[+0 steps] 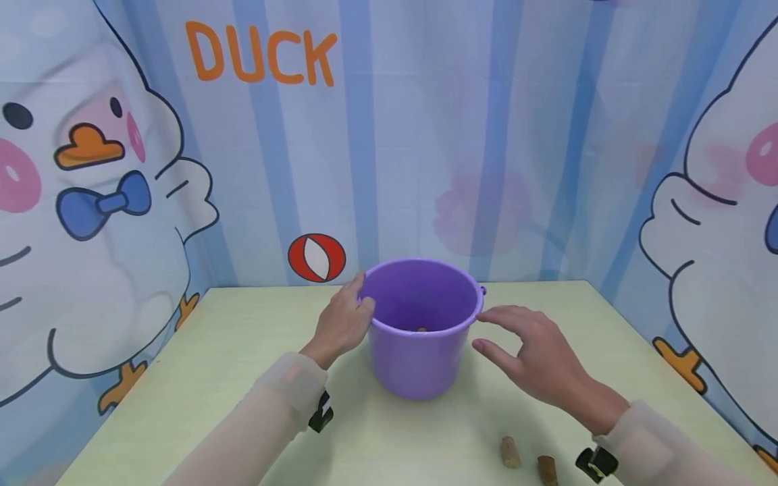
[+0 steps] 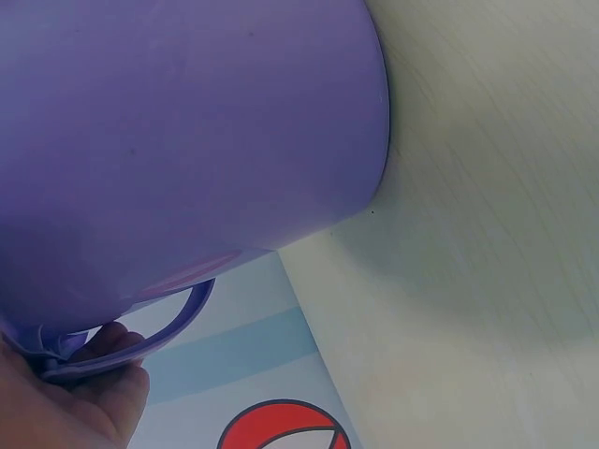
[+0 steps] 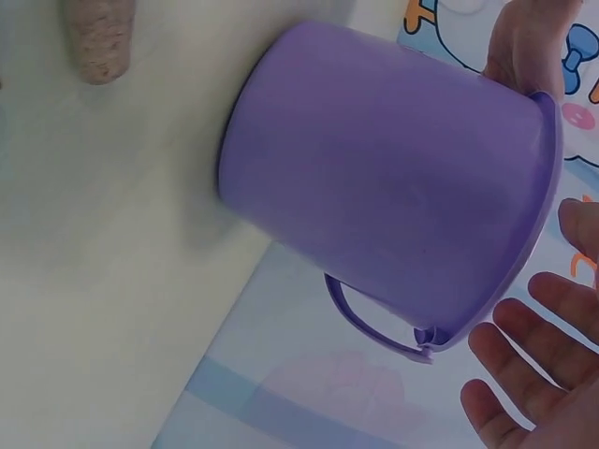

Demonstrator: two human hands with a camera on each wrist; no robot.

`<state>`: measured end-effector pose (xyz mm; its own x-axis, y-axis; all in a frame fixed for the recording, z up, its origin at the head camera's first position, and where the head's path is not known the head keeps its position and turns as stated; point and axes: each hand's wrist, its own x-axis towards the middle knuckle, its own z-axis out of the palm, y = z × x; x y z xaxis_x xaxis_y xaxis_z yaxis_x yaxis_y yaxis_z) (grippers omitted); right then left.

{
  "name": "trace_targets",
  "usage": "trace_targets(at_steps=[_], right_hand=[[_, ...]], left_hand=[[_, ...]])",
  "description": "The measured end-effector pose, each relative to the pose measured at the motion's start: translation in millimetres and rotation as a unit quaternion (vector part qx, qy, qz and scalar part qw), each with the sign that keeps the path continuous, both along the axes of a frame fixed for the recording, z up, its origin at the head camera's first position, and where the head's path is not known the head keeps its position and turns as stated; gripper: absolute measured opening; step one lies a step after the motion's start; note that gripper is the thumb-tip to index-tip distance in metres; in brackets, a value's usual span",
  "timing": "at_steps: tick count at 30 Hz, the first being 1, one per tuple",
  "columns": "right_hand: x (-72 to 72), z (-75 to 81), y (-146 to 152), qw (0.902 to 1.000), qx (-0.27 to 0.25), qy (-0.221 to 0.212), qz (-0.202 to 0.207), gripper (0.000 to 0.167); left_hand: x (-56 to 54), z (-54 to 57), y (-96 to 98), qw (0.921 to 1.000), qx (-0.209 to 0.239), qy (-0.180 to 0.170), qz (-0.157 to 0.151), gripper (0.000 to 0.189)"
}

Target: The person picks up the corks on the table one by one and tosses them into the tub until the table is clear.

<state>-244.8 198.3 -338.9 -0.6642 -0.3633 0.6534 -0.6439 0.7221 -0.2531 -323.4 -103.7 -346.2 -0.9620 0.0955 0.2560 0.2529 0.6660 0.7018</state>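
Note:
A purple plastic bucket stands on the pale table. Its left rim is gripped by the left hand, the thumb near the rim. In the left wrist view that hand's fingers lie by the bucket's handle, which hangs down at the side. Off the right rim hovers the right hand, its fingers spread and holding nothing, as the right wrist view also shows. Inside the bucket a small brownish bit shows, mostly hidden by the front wall.
Two corks, a light one and a darker one, lie on the table near the right forearm. Behind the table's far edge hangs a blue striped curtain printed with ducks.

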Motion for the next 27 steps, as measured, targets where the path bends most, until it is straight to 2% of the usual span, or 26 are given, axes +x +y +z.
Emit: trace_targets(at_steps=[11, 20, 27], right_hand=[[8.3, -9.5, 12, 0.9998, 0.014, -0.012, -0.004, 0.040], [13.2, -17.7, 16, 0.9990, 0.036, -0.022, 0.012, 0.041], [16.4, -23.9, 19, 0.9973, 0.051, -0.050, 0.016, 0.044]], left_hand=[[1.1, 1.7, -0.3, 1.0000, -0.001, 0.001, -0.001, 0.066], [1.2, 1.3, -0.2, 1.0000, 0.003, -0.001, -0.001, 0.066], [1.0, 1.1, -0.3, 1.0000, -0.002, 0.000, -0.001, 0.066]])
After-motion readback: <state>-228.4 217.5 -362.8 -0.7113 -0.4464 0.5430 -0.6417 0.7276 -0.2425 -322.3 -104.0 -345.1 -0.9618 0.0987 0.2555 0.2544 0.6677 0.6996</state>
